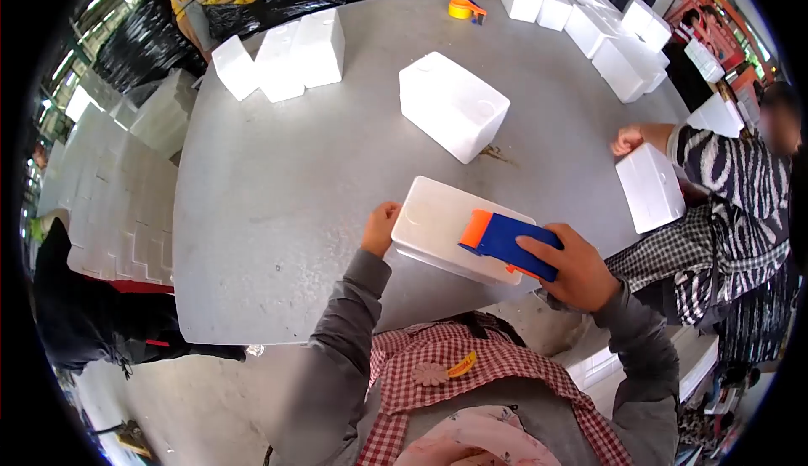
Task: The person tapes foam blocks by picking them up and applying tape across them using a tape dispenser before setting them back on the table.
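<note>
A white foam box (425,205) with its lid on lies at the front of the grey table. My left hand (382,229) is closed against the box's left end, its fingers partly hidden behind that end. In my right hand (582,271) is a blue and orange tape dispenser (510,244), gripped with the fingers wrapped round it. The dispenser lies over the right half of the lid, its orange end pointing left; whether it touches the lid I cannot tell. Farther back on the table stands another closed foam box (450,100).
More foam boxes stand at the back left (282,58) and back right (610,41) of the grey table (252,213). A yellow and orange tape dispenser (465,10) lies at the far edge. On the right, a person (715,180) reaches over a foam box (650,190). Stacked boxes (118,188) rise at left.
</note>
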A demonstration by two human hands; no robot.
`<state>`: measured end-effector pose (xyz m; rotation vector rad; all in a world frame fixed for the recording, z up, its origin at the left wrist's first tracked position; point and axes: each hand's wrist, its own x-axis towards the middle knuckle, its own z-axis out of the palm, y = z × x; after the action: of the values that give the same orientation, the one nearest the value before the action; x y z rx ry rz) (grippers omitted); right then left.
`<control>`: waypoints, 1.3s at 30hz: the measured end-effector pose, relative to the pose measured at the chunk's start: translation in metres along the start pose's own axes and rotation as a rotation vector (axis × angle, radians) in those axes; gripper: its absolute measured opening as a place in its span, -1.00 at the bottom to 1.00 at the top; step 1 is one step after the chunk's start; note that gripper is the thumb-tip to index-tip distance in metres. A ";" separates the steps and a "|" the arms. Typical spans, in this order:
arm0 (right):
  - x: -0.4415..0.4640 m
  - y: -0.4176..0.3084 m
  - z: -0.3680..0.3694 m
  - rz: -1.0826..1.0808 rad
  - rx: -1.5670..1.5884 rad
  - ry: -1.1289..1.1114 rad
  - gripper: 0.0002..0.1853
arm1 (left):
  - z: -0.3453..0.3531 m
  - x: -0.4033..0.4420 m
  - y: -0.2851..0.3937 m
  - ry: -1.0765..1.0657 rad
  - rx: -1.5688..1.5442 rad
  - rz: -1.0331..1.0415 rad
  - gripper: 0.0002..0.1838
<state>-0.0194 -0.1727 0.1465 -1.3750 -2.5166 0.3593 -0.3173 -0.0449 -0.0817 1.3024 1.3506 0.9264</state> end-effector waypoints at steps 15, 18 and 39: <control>-0.095 0.125 0.044 0.181 0.138 -0.046 -0.34 | 0.029 -0.049 0.118 -0.235 1.229 0.720 0.03; -0.108 0.139 0.139 0.201 0.377 0.266 -0.30 | 0.031 -0.026 0.131 -0.307 1.277 0.760 0.00; 0.017 0.097 0.198 0.827 0.877 1.148 -0.30 | 0.110 0.169 0.183 -0.235 1.353 1.030 -0.22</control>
<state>-0.0182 -0.1265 -0.0699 -1.4670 -0.6693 0.5088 -0.1565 0.1319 0.0478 3.1940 1.0058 0.3003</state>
